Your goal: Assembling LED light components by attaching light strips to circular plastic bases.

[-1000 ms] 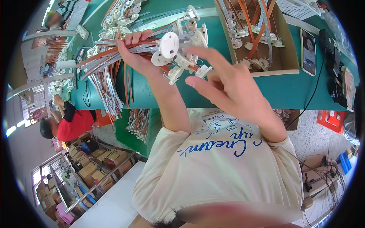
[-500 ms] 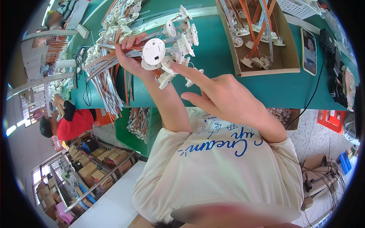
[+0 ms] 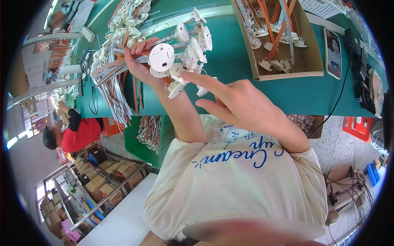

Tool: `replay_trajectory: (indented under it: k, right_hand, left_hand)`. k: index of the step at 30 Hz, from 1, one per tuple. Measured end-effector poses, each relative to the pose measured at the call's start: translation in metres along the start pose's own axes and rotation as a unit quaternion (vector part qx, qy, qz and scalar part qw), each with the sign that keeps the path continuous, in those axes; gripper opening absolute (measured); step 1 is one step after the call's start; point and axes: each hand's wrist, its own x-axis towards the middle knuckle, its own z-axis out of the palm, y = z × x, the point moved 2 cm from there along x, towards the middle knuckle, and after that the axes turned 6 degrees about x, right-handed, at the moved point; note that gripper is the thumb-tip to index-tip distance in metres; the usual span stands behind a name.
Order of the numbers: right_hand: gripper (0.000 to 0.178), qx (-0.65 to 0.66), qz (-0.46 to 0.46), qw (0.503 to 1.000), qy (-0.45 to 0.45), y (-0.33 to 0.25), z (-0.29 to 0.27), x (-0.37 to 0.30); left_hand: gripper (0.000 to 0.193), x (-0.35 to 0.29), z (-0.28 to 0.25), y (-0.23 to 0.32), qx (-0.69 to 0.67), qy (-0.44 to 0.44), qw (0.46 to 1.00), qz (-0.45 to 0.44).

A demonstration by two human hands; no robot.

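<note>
My left hand [image 3: 138,61] is closed around a bundle of flat metal and orange-brown strips, above the green table. The bundle's white round plastic heads [image 3: 161,56] fan out to the right of that hand, the largest facing up with a small dark rectangular opening. My right hand [image 3: 238,96] comes in from the right with its index finger stretched out and its thumb apart. The index fingertip touches, or nearly touches, a smaller white head [image 3: 177,72] at the bundle's lower side. Nothing is seen gripped in this hand.
More strips with white heads [image 3: 113,82] are heaped on the table [image 3: 230,28] to the left. An open cardboard box [image 3: 287,77] holds similar pieces at the right, beside a phone [image 3: 333,53]. A green bin [image 3: 133,141] stands below. A person in red [image 3: 84,133] works at far left.
The white heads have shifted and turned slightly; the large disc moved a little left and down. My right index finger has followed, staying at the smaller head.
</note>
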Motion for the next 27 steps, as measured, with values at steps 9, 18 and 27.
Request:
replay_trajectory:
  k: [9, 18, 27]
  right_hand:
    - [0.058, 0.007, -0.01, 0.999, 0.034, 0.007, -0.001, -0.001]
    - [0.048, 0.023, 0.095, 0.995, -0.001, 0.025, 0.008, -0.001]
    - [0.019, -0.056, -0.006, 0.994, 0.096, 0.032, -0.004, 0.014]
  left_hand:
    - [0.025, -0.011, 0.015, -0.003, 0.0, 0.076, 0.997, 0.009]
    - [0.019, -0.015, 0.013, -0.01, 0.071, 0.095, 0.993, 0.021]
    - [0.023, -0.012, 0.003, -0.023, 0.262, 0.121, 0.957, -0.013]
